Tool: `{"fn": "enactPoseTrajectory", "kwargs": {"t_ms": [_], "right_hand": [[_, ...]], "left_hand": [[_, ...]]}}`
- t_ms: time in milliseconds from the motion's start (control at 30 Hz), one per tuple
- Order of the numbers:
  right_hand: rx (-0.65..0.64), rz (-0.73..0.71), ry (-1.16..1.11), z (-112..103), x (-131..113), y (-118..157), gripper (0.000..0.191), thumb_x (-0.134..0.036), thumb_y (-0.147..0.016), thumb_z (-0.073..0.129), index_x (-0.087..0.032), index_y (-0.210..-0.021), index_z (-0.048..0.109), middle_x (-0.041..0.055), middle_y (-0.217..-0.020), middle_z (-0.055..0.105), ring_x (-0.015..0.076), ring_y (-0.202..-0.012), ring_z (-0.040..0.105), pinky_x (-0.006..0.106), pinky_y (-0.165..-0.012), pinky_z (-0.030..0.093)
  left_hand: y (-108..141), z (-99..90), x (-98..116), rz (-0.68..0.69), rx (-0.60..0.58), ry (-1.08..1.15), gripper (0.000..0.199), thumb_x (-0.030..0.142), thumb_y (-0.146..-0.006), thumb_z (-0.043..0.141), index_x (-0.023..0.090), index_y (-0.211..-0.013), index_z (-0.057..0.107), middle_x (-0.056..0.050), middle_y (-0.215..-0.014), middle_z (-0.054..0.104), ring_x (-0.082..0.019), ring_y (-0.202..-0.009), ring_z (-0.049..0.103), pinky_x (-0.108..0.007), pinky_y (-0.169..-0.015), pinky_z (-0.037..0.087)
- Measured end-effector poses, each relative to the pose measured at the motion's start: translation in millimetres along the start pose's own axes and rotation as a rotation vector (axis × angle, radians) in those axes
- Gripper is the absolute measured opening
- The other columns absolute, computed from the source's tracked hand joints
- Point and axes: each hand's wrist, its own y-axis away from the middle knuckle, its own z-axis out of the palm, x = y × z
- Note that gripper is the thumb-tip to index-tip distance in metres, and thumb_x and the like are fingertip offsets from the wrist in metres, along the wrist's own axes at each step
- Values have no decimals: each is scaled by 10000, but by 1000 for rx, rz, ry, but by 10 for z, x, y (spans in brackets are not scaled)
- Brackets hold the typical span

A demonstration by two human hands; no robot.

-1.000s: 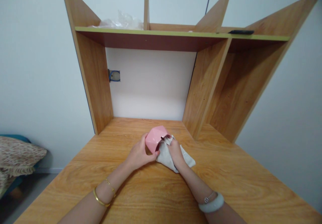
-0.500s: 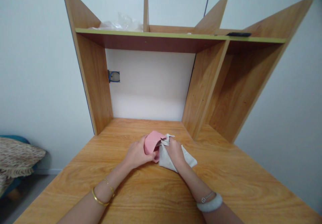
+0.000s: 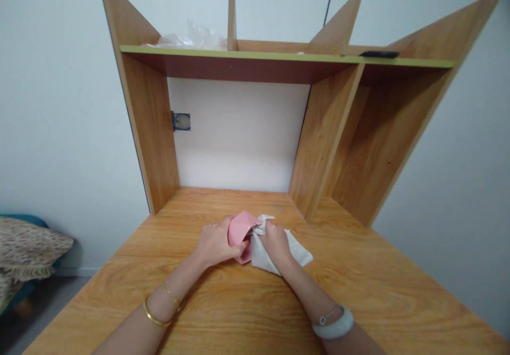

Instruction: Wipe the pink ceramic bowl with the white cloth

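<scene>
My left hand (image 3: 217, 242) is closed around a pink, angular, hollow object (image 3: 240, 227) that looks like a small faceted pot or holder. It is tilted with its opening turned toward the right. In my right hand (image 3: 275, 242) is a light grey cloth (image 3: 297, 251), bunched at the fingers and pressed against the opening's edge. The cloth's loose part hangs to the right, onto the tabletop. My right fingertips are partly hidden by the cloth, and the inside of the pink object is mostly out of sight.
The wooden desk (image 3: 223, 307) has a shelf unit (image 3: 247, 68) at its back. A clear plastic bag (image 3: 191, 39) and a flat black item (image 3: 379, 54) lie on the upper shelf. An uncovered wall socket box (image 3: 181, 121) is at back left. A patterned fabric (image 3: 32, 246) drapes at far left.
The pink object has tilted and dropped slightly in my left hand. My right hand with the cloth has shifted a little down and left against its edge.
</scene>
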Motion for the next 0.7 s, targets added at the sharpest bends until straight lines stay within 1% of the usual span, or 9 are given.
{"fn": "enactPoseTrajectory", "kwargs": {"t_ms": [67, 133, 200, 267, 400, 467, 567, 700], "right_hand": [[-2, 6, -58, 30, 19, -2, 146, -231, -798, 488, -148, -833, 604, 99, -816, 661, 189, -796, 616, 225, -620, 380], [10, 15, -121, 62, 39, -4, 139, -203, -795, 483, -145, -836, 603, 98, -816, 661, 188, -802, 615, 221, -625, 382], [39, 37, -175, 91, 59, -9, 140, -197, -791, 481, -138, -834, 600, 108, -819, 661, 196, -809, 615, 225, -631, 389], [68, 59, -245, 117, 79, -18, 140, -200, -785, 480, -138, -830, 597, 109, -817, 662, 202, -817, 614, 229, -638, 398], [114, 40, -514, 158, 122, -61, 140, -199, -767, 459, -159, -793, 590, 85, -803, 667, 194, -793, 615, 235, -646, 424], [143, 27, -656, 171, 140, -91, 149, -199, -752, 447, -157, -778, 588, 82, -798, 669, 198, -773, 614, 248, -645, 438], [165, 19, -764, 191, 153, -127, 169, -211, -742, 432, -148, -773, 585, 78, -789, 671, 199, -747, 612, 260, -643, 454], [161, -7, -801, 233, 132, -140, 169, -221, -737, 432, -151, -768, 583, 59, -783, 676, 180, -721, 615, 242, -633, 464]], "left_hand": [[-4, 15, -12, -8, -5, 40, 670, 495, -693, 541, 184, -1268, 394, -109, -993, 650, -300, -908, 605, -380, -803, 427], [-14, 35, -27, -10, 10, 123, 670, 477, -720, 533, 195, -1299, 351, -109, -1087, 612, -280, -973, 581, -372, -844, 417], [-27, 56, -45, 13, 53, 232, 675, 463, -748, 522, 179, -1323, 310, -123, -1224, 523, -264, -1083, 518, -371, -910, 385], [-40, 78, -66, 49, 89, 334, 723, 477, -750, 534, 157, -1340, 266, -138, -1307, 438, -258, -1157, 454, -381, -961, 348], [-53, 146, -99, 95, 85, 482, 872, 499, -684, 621, 147, -1357, 194, -160, -1337, 388, -262, -1194, 413, -404, -987, 324], [-49, 188, -104, 123, 58, 537, 914, 487, -648, 664, 146, -1353, 193, -162, -1348, 373, -263, -1211, 392, -399, -994, 319], [-32, 238, -92, 156, 2, 586, 896, 467, -626, 693, 152, -1330, 238, -147, -1324, 410, -258, -1195, 410, -392, -989, 329], [-3, 250, -49, 158, 0, 621, 789, 458, -686, 644, 147, -1302, 262, -132, -1271, 466, -233, -1146, 461, -360, -957, 366]]}}
